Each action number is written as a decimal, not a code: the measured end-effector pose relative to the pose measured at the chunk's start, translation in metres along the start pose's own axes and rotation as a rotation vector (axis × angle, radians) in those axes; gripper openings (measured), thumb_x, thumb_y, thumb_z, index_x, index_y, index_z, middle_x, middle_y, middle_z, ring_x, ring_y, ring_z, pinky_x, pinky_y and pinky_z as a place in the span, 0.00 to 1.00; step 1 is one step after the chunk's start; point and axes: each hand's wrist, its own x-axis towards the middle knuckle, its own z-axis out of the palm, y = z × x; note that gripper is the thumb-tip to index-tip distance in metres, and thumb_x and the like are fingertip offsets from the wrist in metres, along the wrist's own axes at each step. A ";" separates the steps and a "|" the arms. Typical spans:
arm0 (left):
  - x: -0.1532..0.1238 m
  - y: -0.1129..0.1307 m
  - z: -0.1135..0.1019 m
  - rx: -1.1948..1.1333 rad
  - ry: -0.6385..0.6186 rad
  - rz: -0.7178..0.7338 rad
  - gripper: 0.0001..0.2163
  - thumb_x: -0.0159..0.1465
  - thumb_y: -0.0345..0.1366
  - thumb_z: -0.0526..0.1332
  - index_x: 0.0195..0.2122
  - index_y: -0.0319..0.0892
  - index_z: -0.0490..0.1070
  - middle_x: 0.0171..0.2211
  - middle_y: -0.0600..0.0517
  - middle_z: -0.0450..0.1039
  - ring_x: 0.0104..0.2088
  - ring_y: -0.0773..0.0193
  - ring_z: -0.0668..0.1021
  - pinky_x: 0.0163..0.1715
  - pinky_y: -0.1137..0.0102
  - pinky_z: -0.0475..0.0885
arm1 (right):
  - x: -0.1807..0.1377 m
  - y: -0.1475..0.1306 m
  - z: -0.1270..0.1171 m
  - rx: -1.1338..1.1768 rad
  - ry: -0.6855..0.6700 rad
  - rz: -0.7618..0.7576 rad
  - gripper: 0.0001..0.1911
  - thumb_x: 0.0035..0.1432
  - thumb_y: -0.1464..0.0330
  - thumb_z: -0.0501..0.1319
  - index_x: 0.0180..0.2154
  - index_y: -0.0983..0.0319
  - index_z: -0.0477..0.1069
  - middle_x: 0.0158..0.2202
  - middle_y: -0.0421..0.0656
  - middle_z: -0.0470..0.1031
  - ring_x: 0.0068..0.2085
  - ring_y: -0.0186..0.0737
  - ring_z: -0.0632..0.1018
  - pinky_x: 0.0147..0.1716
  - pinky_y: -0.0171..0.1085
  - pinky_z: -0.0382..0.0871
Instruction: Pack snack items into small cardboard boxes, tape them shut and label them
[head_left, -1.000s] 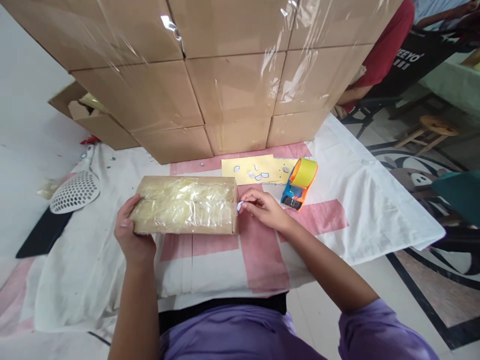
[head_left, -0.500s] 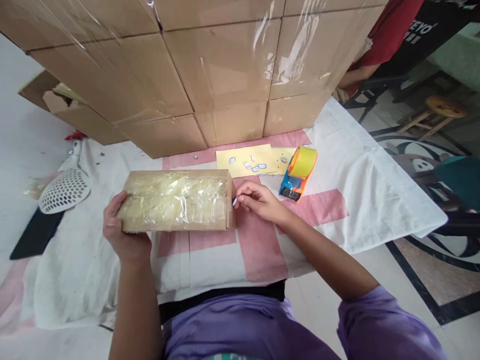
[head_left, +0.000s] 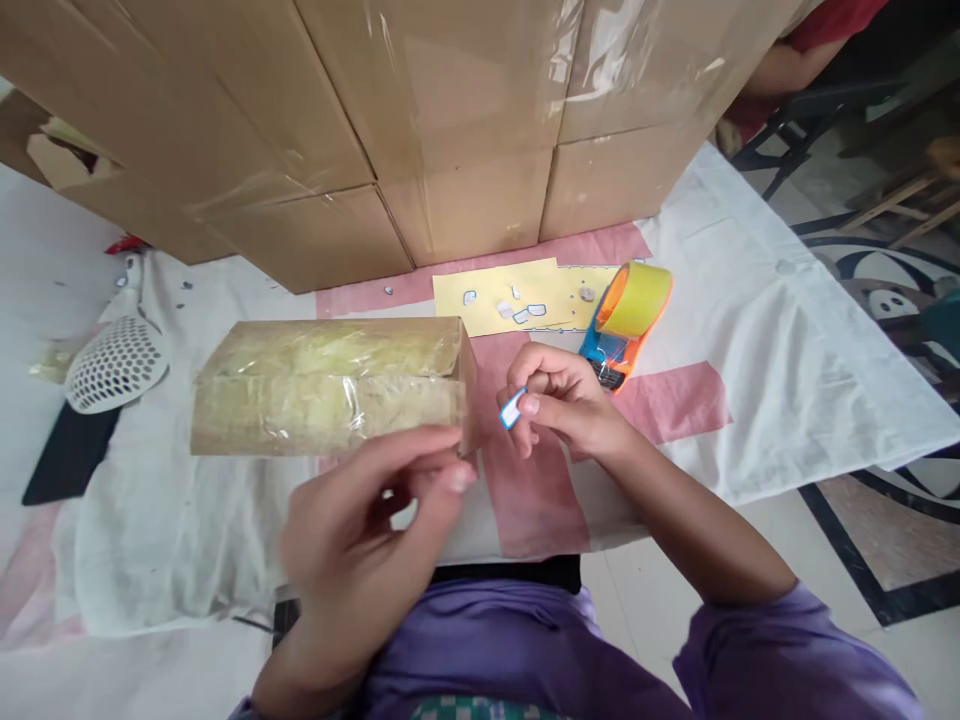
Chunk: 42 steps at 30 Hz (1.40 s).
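Observation:
My right hand pinches a small white sticker with a blue border between thumb and fingers, just off the right end of a carton. That carton, a long cardboard box covered in shiny clear tape, lies on the cloth. In front of its near right corner hovers my left hand, slightly blurred. Its thumb and index fingertips are close together but apart, with nothing visible between them. Behind my right hand is an orange and blue tape dispenser carrying a yellowish roll.
Stacked cardboard boxes wrapped in clear film rise at the back. Paper scraps lie on a yellow sheet. At left, a white perforated object rests over a black flat item. Another person's arm shows at upper right.
My left hand has let go of the carton's left end and moved right, in front of its right corner. My right hand has drawn slightly away from the carton, the sticker now plainly visible.

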 end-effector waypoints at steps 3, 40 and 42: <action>0.003 0.012 0.016 -0.042 -0.092 0.004 0.12 0.63 0.28 0.66 0.47 0.47 0.76 0.29 0.58 0.80 0.26 0.71 0.81 0.23 0.79 0.74 | -0.001 -0.002 0.003 -0.004 -0.029 0.029 0.11 0.65 0.63 0.65 0.38 0.61 0.65 0.22 0.36 0.77 0.20 0.28 0.74 0.20 0.26 0.62; 0.000 0.008 0.027 0.119 -0.072 0.137 0.13 0.64 0.28 0.64 0.48 0.49 0.76 0.31 0.56 0.83 0.26 0.66 0.82 0.27 0.73 0.78 | -0.005 0.000 0.006 -0.035 -0.135 -0.062 0.08 0.65 0.68 0.65 0.39 0.61 0.66 0.29 0.38 0.73 0.30 0.31 0.78 0.32 0.32 0.74; 0.000 0.007 0.028 0.172 -0.049 0.153 0.13 0.65 0.27 0.64 0.47 0.50 0.77 0.33 0.57 0.83 0.26 0.67 0.82 0.29 0.73 0.78 | -0.004 0.000 0.007 -0.017 -0.134 -0.061 0.08 0.65 0.69 0.65 0.39 0.62 0.66 0.29 0.38 0.73 0.30 0.31 0.77 0.32 0.32 0.74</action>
